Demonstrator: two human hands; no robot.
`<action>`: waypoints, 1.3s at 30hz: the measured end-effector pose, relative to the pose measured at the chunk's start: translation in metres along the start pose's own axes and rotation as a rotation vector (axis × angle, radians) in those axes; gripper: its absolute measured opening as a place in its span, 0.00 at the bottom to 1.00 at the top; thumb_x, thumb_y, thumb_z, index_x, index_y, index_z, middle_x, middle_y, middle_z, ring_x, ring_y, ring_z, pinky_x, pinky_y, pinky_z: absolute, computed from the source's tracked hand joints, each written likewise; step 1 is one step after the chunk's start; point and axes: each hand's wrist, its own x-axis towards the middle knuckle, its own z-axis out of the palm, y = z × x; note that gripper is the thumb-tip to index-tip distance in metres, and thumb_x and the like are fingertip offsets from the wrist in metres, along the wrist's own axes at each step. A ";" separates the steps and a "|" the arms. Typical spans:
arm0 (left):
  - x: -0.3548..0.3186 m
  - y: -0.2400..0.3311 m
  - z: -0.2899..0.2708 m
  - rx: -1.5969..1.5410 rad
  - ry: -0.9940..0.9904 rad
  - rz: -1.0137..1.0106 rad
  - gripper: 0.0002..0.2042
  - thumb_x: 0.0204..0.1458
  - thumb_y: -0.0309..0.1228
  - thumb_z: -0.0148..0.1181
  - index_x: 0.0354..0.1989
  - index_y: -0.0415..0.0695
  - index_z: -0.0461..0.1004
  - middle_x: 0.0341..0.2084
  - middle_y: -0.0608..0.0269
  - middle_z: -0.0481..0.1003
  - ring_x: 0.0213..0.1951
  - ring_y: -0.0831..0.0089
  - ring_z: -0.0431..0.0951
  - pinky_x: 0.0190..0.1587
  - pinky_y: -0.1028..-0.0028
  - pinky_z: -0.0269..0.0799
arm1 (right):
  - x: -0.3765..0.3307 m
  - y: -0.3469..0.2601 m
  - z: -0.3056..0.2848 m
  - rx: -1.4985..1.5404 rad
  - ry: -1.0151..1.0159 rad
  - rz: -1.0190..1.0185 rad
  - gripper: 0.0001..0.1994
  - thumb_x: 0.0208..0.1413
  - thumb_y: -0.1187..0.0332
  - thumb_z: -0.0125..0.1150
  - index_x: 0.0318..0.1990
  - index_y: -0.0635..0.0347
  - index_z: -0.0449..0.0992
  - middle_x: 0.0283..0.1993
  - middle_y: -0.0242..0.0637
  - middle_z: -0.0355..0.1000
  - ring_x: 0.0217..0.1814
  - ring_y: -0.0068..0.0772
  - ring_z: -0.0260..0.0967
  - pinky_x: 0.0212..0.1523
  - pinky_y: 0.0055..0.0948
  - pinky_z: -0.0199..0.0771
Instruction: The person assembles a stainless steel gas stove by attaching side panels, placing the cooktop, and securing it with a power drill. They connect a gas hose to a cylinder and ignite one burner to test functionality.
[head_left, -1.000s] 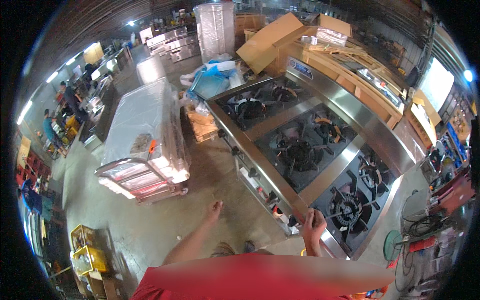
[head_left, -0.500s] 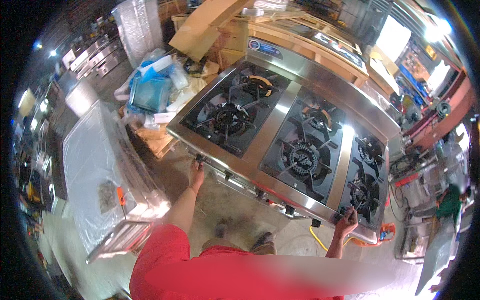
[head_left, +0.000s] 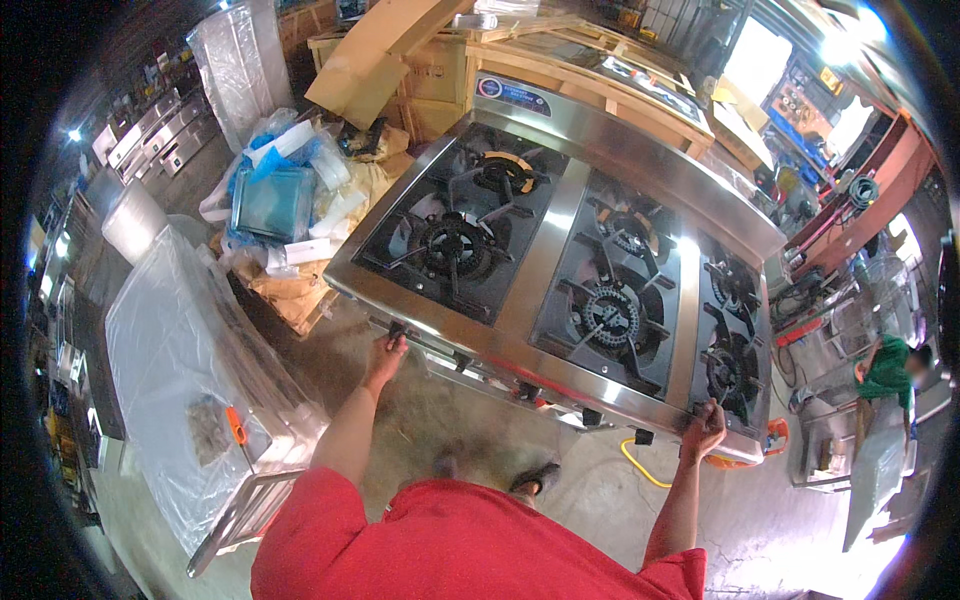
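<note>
In front of me stands a stainless-steel gas range (head_left: 540,270) with several burners under black grates, seen at a slant. Black control knobs (head_left: 592,416) line its front edge. At the left end of that edge, my left hand (head_left: 386,358) is closed on a black knob (head_left: 397,328). My right hand (head_left: 704,430) is closed at the right end of the front, its fingers round a knob that they mostly hide. Round burners (head_left: 607,313) sit inside the grates, and a raised steel backsplash (head_left: 640,145) runs along the far side.
A plastic-wrapped unit (head_left: 180,370) with an orange-handled tool (head_left: 236,425) on it stands left. Beyond are plastic packing waste (head_left: 275,190) and wooden crates (head_left: 435,85). A yellow hose (head_left: 640,465) lies below the range. A person in green (head_left: 885,370) is at far right.
My view has shifted, with the range lying a little further left and lower. My right hand has come down closer against the front edge; my left hand stays at its knob.
</note>
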 end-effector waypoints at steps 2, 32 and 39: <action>-0.008 0.012 -0.004 0.521 0.048 0.092 0.18 0.60 0.43 0.56 0.33 0.37 0.77 0.29 0.40 0.79 0.35 0.46 0.81 0.36 0.56 0.75 | 0.000 -0.004 -0.002 0.005 -0.008 0.007 0.17 0.64 0.66 0.53 0.23 0.64 0.66 0.19 0.35 0.60 0.24 0.25 0.53 0.27 0.30 0.58; 0.012 -0.032 0.010 -0.467 0.135 -0.553 0.20 0.60 0.50 0.58 0.46 0.45 0.71 0.33 0.59 0.79 0.33 0.64 0.82 0.36 0.65 0.76 | -0.004 0.011 -0.003 -0.001 0.029 -0.050 0.12 0.63 0.69 0.53 0.28 0.66 0.73 0.22 0.34 0.64 0.26 0.24 0.58 0.30 0.29 0.63; -0.002 -0.001 0.001 -0.414 0.052 -0.466 0.27 0.61 0.53 0.56 0.56 0.40 0.70 0.35 0.58 0.77 0.41 0.63 0.81 0.38 0.65 0.77 | -0.004 0.019 -0.002 -0.005 0.007 -0.024 0.10 0.61 0.69 0.53 0.30 0.66 0.75 0.23 0.36 0.68 0.27 0.26 0.63 0.31 0.30 0.66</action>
